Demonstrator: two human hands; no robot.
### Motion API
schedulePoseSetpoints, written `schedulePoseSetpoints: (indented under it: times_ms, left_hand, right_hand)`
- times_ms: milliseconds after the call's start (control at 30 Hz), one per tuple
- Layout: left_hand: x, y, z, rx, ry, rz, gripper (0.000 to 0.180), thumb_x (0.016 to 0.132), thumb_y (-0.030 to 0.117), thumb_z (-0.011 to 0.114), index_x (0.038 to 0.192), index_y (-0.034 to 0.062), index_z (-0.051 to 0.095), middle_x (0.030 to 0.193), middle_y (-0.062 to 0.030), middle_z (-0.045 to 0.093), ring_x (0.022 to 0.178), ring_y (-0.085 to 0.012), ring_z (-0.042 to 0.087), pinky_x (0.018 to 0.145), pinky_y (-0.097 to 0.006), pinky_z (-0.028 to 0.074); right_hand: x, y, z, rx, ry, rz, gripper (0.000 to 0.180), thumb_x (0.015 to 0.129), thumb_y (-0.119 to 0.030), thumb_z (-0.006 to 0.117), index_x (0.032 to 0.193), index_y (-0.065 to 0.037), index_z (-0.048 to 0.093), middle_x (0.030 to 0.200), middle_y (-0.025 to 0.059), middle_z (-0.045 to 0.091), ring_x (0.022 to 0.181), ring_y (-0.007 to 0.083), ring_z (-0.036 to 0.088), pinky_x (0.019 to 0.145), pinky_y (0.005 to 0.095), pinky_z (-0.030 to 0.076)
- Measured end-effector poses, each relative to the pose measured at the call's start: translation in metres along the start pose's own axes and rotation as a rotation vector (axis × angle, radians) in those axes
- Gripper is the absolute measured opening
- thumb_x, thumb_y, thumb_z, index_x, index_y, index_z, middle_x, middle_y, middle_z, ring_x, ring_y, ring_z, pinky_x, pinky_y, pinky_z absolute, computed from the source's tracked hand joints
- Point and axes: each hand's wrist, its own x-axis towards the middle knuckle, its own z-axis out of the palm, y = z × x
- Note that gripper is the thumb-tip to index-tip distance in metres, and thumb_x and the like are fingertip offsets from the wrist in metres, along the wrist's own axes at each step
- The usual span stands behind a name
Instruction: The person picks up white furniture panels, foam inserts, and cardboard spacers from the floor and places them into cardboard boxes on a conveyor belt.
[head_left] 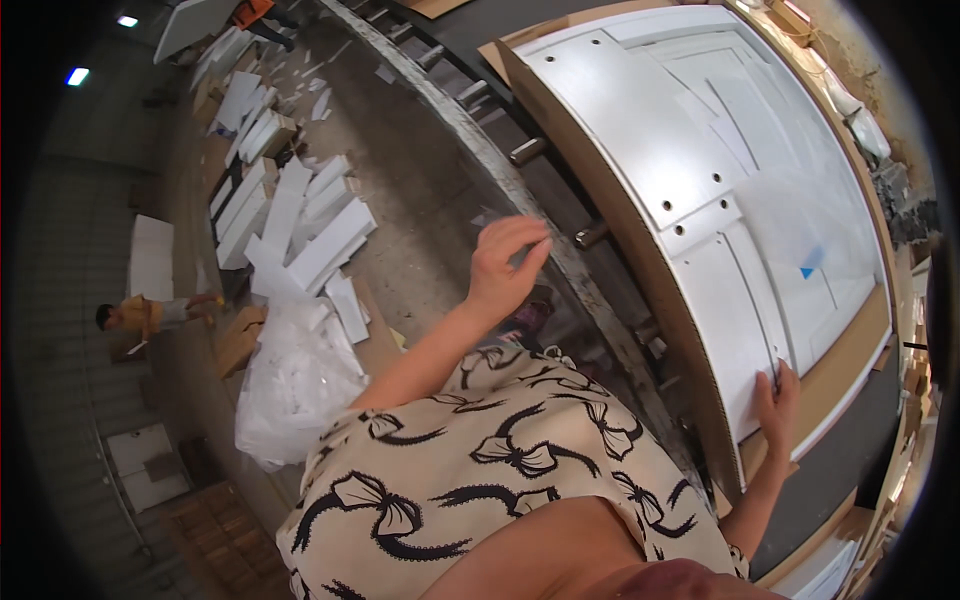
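Observation:
A large shallow cardboard box (622,232) holds several white panels and lies on the right. My left hand (508,262) hovers left of it, fingers loosely curved and thumb apart, with nothing visible in them. At the box's near end, my right hand (778,405) grips the edge of a narrow white panel (722,310), thumb on top and fingers along its right side. Beyond that lies a wider white panel (635,110) with dark round holes. Clear plastic film (800,225) covers part of the contents, and a small blue piece (806,272) shows there.
Rollers (528,151) and a worn conveyor rail (480,150) run along the box's left side. White boards (325,240) are stacked across the aisle beside a plastic-wrapped bundle (295,385). One person (140,315) stands at far left; another (255,14) is at the top.

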Motion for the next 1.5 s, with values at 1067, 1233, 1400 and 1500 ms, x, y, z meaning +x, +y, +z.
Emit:
schedulePoseSetpoints:
  times_ms: [1067, 1233, 1400, 1500]
  left_hand:
    - [-0.307, -0.477, -0.359, 0.319, -0.196, -1.817, 0.036, 0.078, 0.036, 0.056, 0.09, 0.0032, 0.064, 0.091, -0.0177, 0.064, 0.085, -0.0332, 0.061, 0.075, -0.044, 0.047]
    - [-0.244, -0.47, -0.386, 0.389, 0.365, -1.82, 0.036, 0.078, 0.035, 0.056, 0.086, 0.0017, 0.066, 0.08, -0.0164, 0.065, 0.079, -0.0329, 0.062, 0.072, -0.039, 0.048]
    - [-0.22, -0.505, -0.421, 0.254, 0.995, -1.769, 0.033, 0.078, 0.033, 0.059, 0.091, 0.0038, 0.067, 0.078, -0.015, 0.065, 0.074, -0.0296, 0.062, 0.07, -0.036, 0.048]
    - [-0.304, -0.532, -0.454, 0.297, 1.348, -1.942, 0.03, 0.08, 0.029, 0.059, 0.095, 0.0039, 0.066, 0.084, -0.0154, 0.066, 0.075, -0.0245, 0.063, 0.07, -0.035, 0.048]
  right_hand:
    - [0.303, -0.609, 0.59, -0.406, -1.066, -0.861, 0.029, 0.076, -0.021, 0.066, 0.099, -0.004, 0.064, 0.089, 0.0203, 0.064, 0.086, 0.0346, 0.063, 0.072, 0.0395, 0.05]
    - [0.438, -0.729, 0.725, -0.905, -1.019, -1.006, 0.027, 0.076, -0.027, 0.064, 0.094, -0.007, 0.066, 0.088, 0.0189, 0.065, 0.086, 0.0362, 0.063, 0.076, 0.0423, 0.05]
    - [0.539, -0.916, 0.811, -0.664, -0.934, -1.189, 0.027, 0.085, -0.026, 0.058, 0.095, -0.002, 0.063, 0.079, 0.0146, 0.067, 0.075, 0.0249, 0.064, 0.067, 0.0363, 0.049]
    - [0.446, -0.999, 0.834, -0.562, -1.035, -1.046, 0.03, 0.087, -0.026, 0.056, 0.103, -0.001, 0.061, 0.082, 0.0131, 0.066, 0.075, 0.0193, 0.062, 0.067, 0.0326, 0.048]
